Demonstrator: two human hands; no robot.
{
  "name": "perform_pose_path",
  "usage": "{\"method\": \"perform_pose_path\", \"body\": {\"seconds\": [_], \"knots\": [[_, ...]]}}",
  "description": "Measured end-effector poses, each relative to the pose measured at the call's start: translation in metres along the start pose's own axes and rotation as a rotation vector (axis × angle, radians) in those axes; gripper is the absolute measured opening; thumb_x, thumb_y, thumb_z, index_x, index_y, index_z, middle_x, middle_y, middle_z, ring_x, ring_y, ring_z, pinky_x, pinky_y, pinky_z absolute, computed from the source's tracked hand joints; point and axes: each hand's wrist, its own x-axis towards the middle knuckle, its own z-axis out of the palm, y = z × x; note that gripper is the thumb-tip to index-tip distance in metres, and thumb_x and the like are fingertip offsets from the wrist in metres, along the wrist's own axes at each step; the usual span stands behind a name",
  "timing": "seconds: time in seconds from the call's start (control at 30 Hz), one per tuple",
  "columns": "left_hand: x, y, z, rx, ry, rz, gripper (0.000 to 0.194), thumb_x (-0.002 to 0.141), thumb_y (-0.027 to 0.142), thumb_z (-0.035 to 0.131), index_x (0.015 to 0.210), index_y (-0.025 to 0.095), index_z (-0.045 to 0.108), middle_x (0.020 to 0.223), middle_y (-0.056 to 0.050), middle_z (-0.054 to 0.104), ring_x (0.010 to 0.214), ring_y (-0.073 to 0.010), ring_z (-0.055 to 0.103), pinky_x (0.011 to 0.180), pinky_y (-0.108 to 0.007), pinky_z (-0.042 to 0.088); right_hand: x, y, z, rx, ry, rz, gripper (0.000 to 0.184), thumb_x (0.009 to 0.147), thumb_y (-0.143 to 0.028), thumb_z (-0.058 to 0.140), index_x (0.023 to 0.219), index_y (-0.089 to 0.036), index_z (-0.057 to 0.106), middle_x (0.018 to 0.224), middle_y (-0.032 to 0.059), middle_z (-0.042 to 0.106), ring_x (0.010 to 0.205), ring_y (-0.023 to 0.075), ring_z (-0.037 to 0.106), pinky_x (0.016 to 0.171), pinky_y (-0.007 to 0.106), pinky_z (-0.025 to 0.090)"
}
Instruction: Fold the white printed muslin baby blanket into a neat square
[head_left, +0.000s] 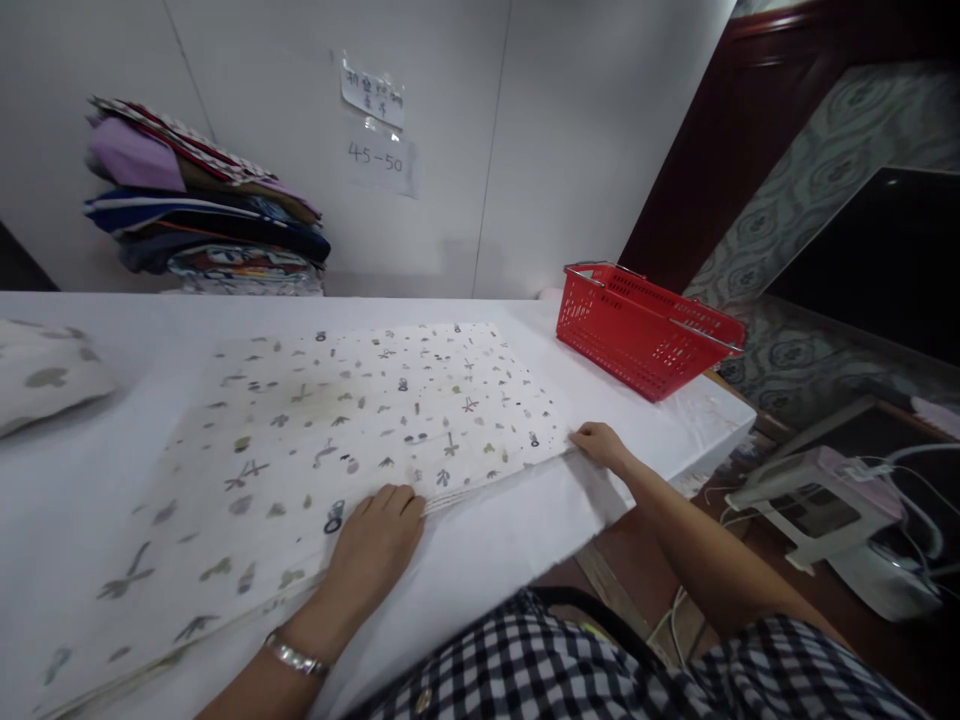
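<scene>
A white cloth with small printed leaves and figures (pixel 360 420) lies flat and folded on the white table (pixel 112 320). My left hand (pixel 375 545) rests on the cloth's near edge, fingers curled at the hem, a silver bracelet on the wrist. My right hand (pixel 600 445) pinches the cloth's near right corner, fingers closed on the fabric.
A red plastic basket (pixel 645 330) stands at the table's far right corner. A stack of folded fabrics (pixel 202 210) leans against the wall at the back left. Another patterned cloth bundle (pixel 45 370) sits at the left edge. A white device with cables (pixel 825 500) lies beyond the table's right end.
</scene>
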Motion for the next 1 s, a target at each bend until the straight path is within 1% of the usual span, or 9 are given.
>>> {"method": "perform_pose_path", "body": {"seconds": [0.13, 0.23, 0.33, 0.43, 0.57, 0.7, 0.8, 0.93, 1.0], "knots": [[0.000, 0.000, 0.000, -0.010, 0.002, 0.004, 0.020, 0.084, 0.013, 0.042, 0.086, 0.016, 0.062, 0.088, -0.007, 0.060, 0.087, -0.0220, 0.054, 0.075, -0.035, 0.042, 0.000, -0.004, -0.002, 0.007, -0.017, -0.007, 0.022, 0.075, -0.036, 0.059, 0.064, -0.017, 0.064, 0.060, 0.0025, 0.061, 0.060, 0.0148, 0.054, 0.055, 0.024, 0.033], [0.000, 0.001, -0.001, -0.013, 0.017, 0.000, 0.019, 0.083, 0.013, 0.043, 0.085, 0.016, 0.062, 0.088, -0.007, 0.060, 0.086, -0.0219, 0.054, 0.075, -0.035, 0.042, -0.001, -0.009, -0.003, 0.051, -0.030, 0.002, 0.019, 0.073, -0.031, 0.062, 0.060, -0.017, 0.061, 0.059, 0.0019, 0.059, 0.061, 0.0144, 0.053, 0.055, 0.023, 0.034], [0.001, 0.001, -0.001, -0.023, 0.022, 0.002, 0.019, 0.083, 0.013, 0.043, 0.085, 0.016, 0.062, 0.089, -0.007, 0.060, 0.087, -0.0223, 0.053, 0.075, -0.036, 0.042, -0.003, -0.012, -0.004, 0.137, -0.057, 0.034, 0.018, 0.072, -0.027, 0.064, 0.059, -0.017, 0.058, 0.052, 0.0003, 0.056, 0.058, 0.0136, 0.054, 0.054, 0.022, 0.036], [0.001, 0.001, -0.001, -0.022, 0.010, -0.006, 0.019, 0.083, 0.013, 0.043, 0.086, 0.016, 0.062, 0.090, -0.007, 0.061, 0.087, -0.0223, 0.053, 0.075, -0.036, 0.042, -0.005, -0.013, -0.005, 0.265, -0.088, 0.079, 0.017, 0.074, -0.026, 0.062, 0.063, -0.016, 0.055, 0.051, -0.0003, 0.055, 0.055, 0.0130, 0.056, 0.050, 0.021, 0.040], [0.001, 0.001, -0.002, -0.018, 0.010, -0.011, 0.020, 0.084, 0.014, 0.043, 0.086, 0.017, 0.062, 0.090, -0.007, 0.061, 0.086, -0.0217, 0.054, 0.076, -0.036, 0.042, -0.006, -0.014, -0.006, 0.453, -0.149, 0.139, 0.012, 0.080, -0.025, 0.058, 0.074, -0.016, 0.052, 0.059, 0.0016, 0.060, 0.055, 0.0129, 0.061, 0.051, 0.021, 0.049], [0.001, 0.001, -0.001, -0.031, 0.024, -0.005, 0.020, 0.084, 0.014, 0.043, 0.085, 0.017, 0.062, 0.089, -0.007, 0.061, 0.086, -0.0221, 0.053, 0.075, -0.036, 0.041, -0.006, -0.015, -0.005, 0.560, -0.175, 0.171, 0.013, 0.079, -0.022, 0.060, 0.074, -0.016, 0.050, 0.057, 0.0003, 0.058, 0.051, 0.0115, 0.060, 0.052, 0.023, 0.053], [0.000, 0.000, 0.000, -0.037, 0.040, 0.002, 0.019, 0.083, 0.014, 0.043, 0.084, 0.017, 0.061, 0.088, -0.006, 0.060, 0.085, -0.0219, 0.053, 0.075, -0.036, 0.041, -0.005, -0.014, -0.003, 0.589, -0.163, 0.176, 0.013, 0.078, -0.022, 0.063, 0.076, -0.016, 0.051, 0.055, -0.0019, 0.056, 0.047, 0.0101, 0.057, 0.049, 0.022, 0.052], [0.000, -0.001, 0.002, -0.027, 0.051, 0.008, 0.017, 0.083, 0.014, 0.044, 0.085, 0.017, 0.061, 0.088, -0.006, 0.060, 0.085, -0.0218, 0.053, 0.074, -0.036, 0.041, -0.004, -0.014, -0.004, 0.581, -0.143, 0.158, 0.015, 0.073, -0.019, 0.067, 0.079, -0.015, 0.054, 0.049, -0.0044, 0.052, 0.041, 0.0092, 0.051, 0.039, 0.019, 0.044], [0.000, -0.001, 0.003, -0.028, 0.056, 0.013, 0.017, 0.084, 0.015, 0.044, 0.085, 0.017, 0.061, 0.087, -0.006, 0.060, 0.085, -0.0216, 0.053, 0.074, -0.035, 0.041, -0.003, -0.016, -0.006, 0.591, -0.134, 0.143, 0.015, 0.072, -0.018, 0.068, 0.078, -0.015, 0.054, 0.048, -0.0049, 0.051, 0.039, 0.0086, 0.049, 0.037, 0.018, 0.042]]}}
